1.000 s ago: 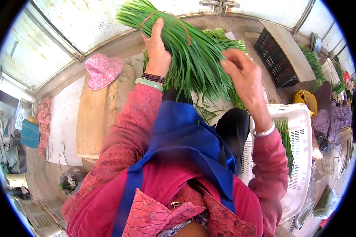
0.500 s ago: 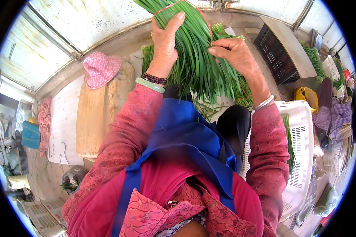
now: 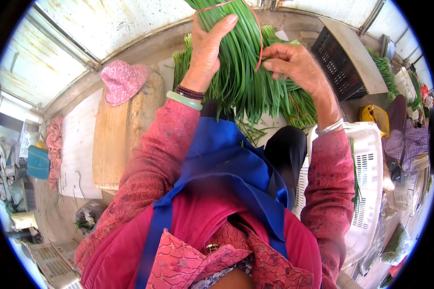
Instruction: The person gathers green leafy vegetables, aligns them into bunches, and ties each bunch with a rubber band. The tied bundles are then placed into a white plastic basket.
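Note:
My left hand is wrapped round a thick bunch of long green garlic chives, thumb pressed over the front of the leaves. A thin red band crosses the bunch, and one end dangles loose down its right side. Close beside that end is my right hand, thumb and forefinger apart, with nothing visible between them. More tied chives lie under and to the right of the bunch; others show behind my left wrist. Loose green scraps lie below, by my blue apron.
A wooden block at left carries a pink patterned hat. At right stand a white plastic crate, a boxy device with a dark panel and a yellow bag. Pale metal panels rise beyond.
Both hands and the bunch have shifted slightly right. My right fingers, pinched at the band before, have parted, and the band's end now hangs lower.

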{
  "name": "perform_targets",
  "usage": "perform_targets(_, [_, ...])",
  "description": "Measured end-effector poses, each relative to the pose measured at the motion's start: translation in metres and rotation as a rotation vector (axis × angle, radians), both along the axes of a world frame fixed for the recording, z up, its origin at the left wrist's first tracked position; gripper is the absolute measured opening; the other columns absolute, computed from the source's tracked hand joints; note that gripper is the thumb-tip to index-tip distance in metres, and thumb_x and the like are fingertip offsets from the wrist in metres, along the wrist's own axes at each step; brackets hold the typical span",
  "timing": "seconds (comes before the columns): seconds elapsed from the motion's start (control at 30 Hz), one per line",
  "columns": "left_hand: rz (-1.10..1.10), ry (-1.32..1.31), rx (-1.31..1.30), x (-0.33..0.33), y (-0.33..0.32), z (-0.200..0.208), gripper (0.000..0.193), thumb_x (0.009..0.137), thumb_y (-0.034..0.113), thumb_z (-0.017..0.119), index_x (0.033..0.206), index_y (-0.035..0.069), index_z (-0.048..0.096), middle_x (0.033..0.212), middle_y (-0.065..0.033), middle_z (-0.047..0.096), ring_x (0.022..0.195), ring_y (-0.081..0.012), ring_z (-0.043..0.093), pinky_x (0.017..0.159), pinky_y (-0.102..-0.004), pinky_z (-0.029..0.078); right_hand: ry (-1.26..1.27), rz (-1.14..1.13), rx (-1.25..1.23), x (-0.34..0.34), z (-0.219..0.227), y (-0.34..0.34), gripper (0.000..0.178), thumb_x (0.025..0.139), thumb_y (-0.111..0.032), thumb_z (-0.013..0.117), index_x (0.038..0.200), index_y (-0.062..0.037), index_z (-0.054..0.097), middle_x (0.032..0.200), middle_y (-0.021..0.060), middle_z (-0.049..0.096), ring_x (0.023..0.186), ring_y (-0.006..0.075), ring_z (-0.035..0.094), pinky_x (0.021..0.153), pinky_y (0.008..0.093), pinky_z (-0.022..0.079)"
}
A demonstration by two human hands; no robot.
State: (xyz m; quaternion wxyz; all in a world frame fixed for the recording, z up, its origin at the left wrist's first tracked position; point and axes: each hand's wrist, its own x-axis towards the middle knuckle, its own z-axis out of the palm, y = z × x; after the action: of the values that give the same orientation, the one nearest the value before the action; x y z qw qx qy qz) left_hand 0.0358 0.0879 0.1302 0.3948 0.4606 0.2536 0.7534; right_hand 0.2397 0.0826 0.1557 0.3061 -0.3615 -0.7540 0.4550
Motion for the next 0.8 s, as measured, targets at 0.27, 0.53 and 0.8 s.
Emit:
perform_targets(0.27, [-0.061,-0.131,-0.069,-0.003,-0.003,0.002,0.042,0.092,0.023,0.064,0.129,0.007,0.053,0.118,-0.0084,0.062,0.104,-0.0226,0.063,0.083,-0.0375,0.056,-0.301,-0.181,0.575,0.0,-0.005,-0.003,0.015,0.083,-0.017,0.063,0.08,-0.003,0.068,0.06,0.0073,0.059,0.058,0.011,0.057,0.056,0.0298,0.045])
perform_targets(0.53, [-0.093,-0.544,-0.238,-0.108,0.063,0.002,0.04,0.089,0.028,0.065,0.119,0.003,0.055,0.113,-0.0137,0.063,0.101,-0.028,0.063,0.089,-0.0471,0.053,-0.516,0.216,0.23,0.048,-0.053,-0.059,0.066,0.071,-0.023,0.07,0.129,-0.0002,0.05,0.109,0.021,0.065,0.099,0.036,0.063,0.084,0.0413,0.05])
perform_targets(0.8, [0.032,-0.664,-0.191,-0.116,0.041,0.008,0.037,0.091,0.03,0.063,0.114,0.002,0.058,0.113,-0.0155,0.064,0.102,-0.0323,0.062,0.089,-0.05,0.053,-0.627,0.075,0.094,0.027,-0.033,-0.09,0.019,0.079,-0.022,0.063,0.086,-0.0064,0.07,0.073,0.0161,0.065,0.07,0.0352,0.063,0.067,0.044,0.05])
